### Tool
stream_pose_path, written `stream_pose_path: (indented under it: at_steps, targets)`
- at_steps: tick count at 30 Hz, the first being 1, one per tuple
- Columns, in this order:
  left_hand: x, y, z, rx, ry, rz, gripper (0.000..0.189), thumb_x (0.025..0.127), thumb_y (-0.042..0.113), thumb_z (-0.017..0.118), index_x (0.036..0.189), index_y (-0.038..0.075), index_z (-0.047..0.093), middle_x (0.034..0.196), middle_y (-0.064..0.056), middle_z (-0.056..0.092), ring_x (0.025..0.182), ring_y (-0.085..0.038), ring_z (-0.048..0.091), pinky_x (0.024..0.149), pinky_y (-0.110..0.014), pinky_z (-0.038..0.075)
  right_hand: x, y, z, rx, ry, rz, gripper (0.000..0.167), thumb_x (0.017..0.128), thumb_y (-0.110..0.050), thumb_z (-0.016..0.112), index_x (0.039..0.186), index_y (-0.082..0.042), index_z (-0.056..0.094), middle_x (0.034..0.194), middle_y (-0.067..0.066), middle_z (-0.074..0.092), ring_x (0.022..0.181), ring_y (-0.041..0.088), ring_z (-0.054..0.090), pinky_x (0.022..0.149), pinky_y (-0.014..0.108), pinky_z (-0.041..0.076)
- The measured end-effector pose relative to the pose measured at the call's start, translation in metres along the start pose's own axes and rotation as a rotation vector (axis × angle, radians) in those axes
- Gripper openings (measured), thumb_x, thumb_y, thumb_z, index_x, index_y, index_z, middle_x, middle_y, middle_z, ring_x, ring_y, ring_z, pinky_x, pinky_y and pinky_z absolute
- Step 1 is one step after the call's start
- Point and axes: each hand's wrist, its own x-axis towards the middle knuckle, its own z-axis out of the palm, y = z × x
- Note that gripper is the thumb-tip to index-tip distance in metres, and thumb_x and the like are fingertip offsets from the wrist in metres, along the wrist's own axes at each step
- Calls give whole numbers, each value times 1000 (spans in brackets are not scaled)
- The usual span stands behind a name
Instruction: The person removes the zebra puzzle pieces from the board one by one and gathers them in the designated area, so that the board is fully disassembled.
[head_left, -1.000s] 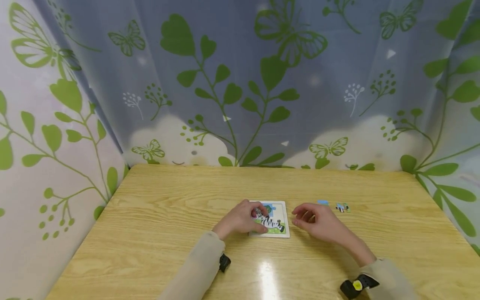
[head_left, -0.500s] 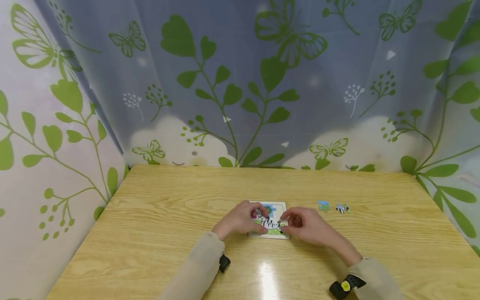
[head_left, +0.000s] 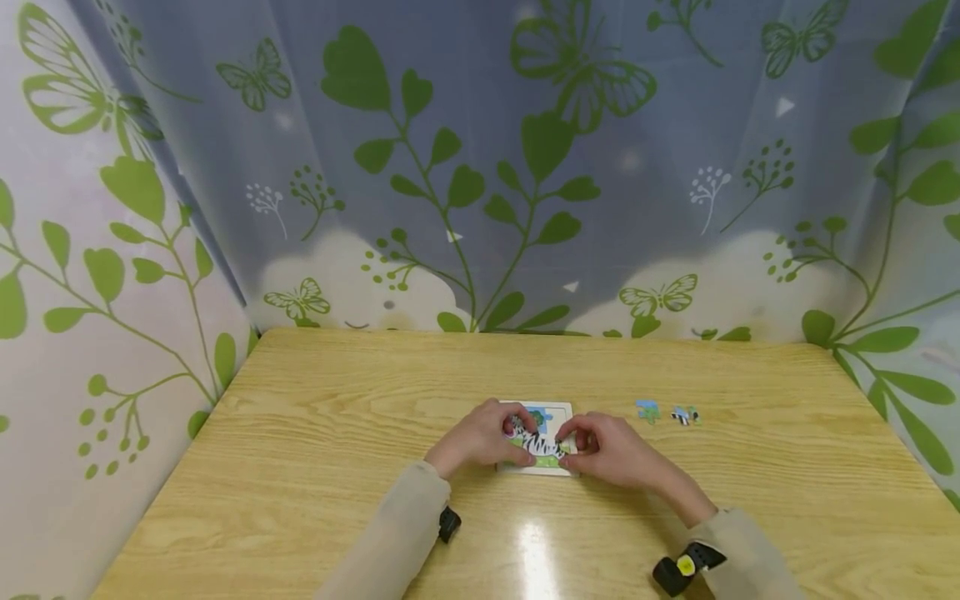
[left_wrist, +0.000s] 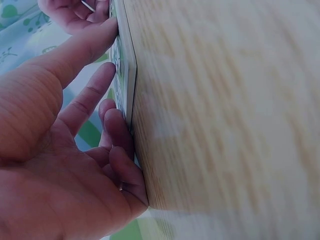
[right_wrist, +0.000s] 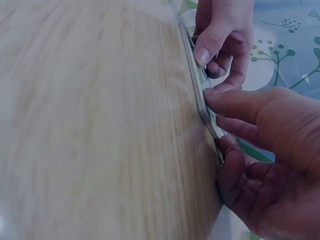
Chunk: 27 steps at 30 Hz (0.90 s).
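Observation:
A small white-framed zebra puzzle board lies flat near the middle of the wooden table. My left hand rests on its left side. In the left wrist view the thumb and index finger lie straight against the board. My right hand is at the board's right edge, thumb and fingers pinching a small puzzle piece there. In the right wrist view the thumb presses on the board's edge; the piece itself is mostly hidden.
Two loose puzzle pieces, one blue and one green and striped, lie on the table to the right of the board. A leaf-and-butterfly curtain closes off the back and both sides. Black wrist straps sit near the front edge.
My right hand has moved left from beside the board onto its right edge. The left hand has stayed on the board's left side, and the loose pieces have not moved.

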Motion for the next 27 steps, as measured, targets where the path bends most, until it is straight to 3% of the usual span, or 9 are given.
stream_pose_path:
  at_steps: [9, 22, 27]
  targets:
    - [0, 2, -1, -1, 2, -2, 33, 81, 25, 87, 109, 23, 70, 101, -5, 54, 94, -18, 45, 77, -32, 37, 2, -1, 0, 60, -21, 64, 24, 86, -17, 81, 105, -10, 67, 83, 2, 55, 68, 6, 47, 62, 22, 40]
    - [1, 2, 0, -3, 6, -3, 33, 80, 25, 88, 108, 23, 71, 95, -5, 53, 89, -18, 44, 72, -30, 35, -5, 0, -1, 257, -4, 54, 19, 92, -8, 74, 108, -6, 65, 94, 12, 66, 74, 12, 57, 62, 23, 46]
    - [1, 3, 0, -7, 5, -8, 33, 80, 25, 88, 108, 23, 71, 95, -5, 54, 88, -18, 44, 72, -30, 35, -6, 2, -2, 284, -3, 63, 16, 95, -9, 70, 111, -7, 66, 95, 13, 69, 75, 11, 61, 63, 24, 48]
